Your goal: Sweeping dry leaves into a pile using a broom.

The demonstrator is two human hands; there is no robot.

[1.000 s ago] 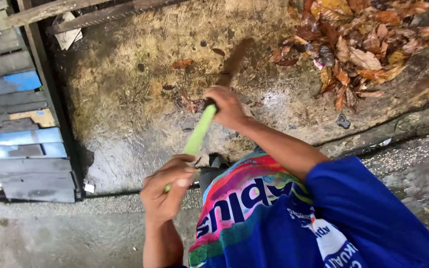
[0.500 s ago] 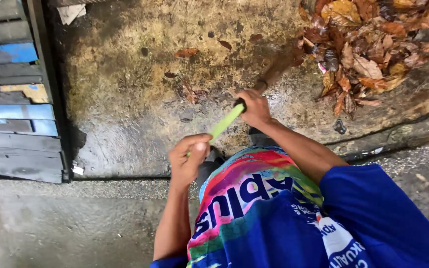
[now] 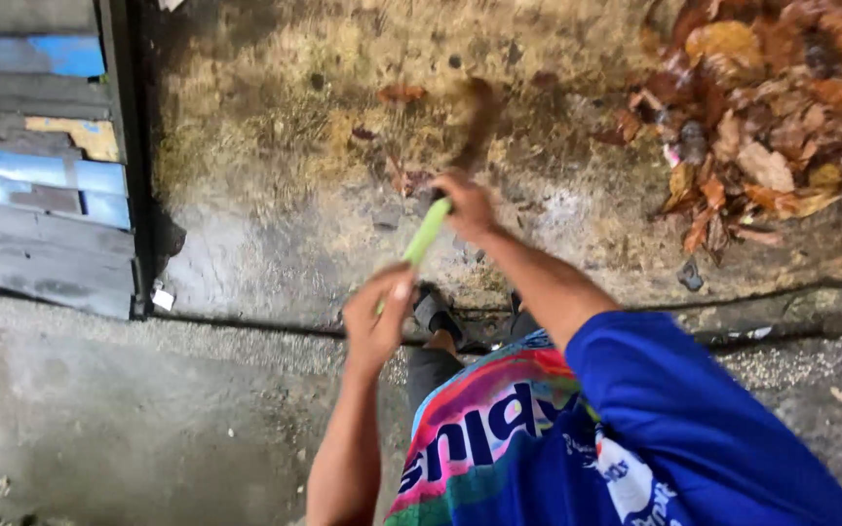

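We clamp both hands on the green broom handle [image 3: 428, 232], left hand [image 3: 377, 317] low, right hand [image 3: 467, 205] high; its blurred bristles could scatter the leaf pile [image 3: 762, 127] by the concrete floor's far edge.

You see no packages, signs or screens; only a small white scrap [image 3: 162, 297], perhaps a wrapper, lies at the wooden panel's [image 3: 46, 224] foot.

The broom [image 3: 428, 230] has swung: a second ago its green handle ran steeply down toward the left hand [image 3: 377, 317]; now it leans shorter, the blurred head [image 3: 475, 117] up ahead. The right hand [image 3: 465, 203] has pushed further forward, nearer the leaf pile [image 3: 752, 127].
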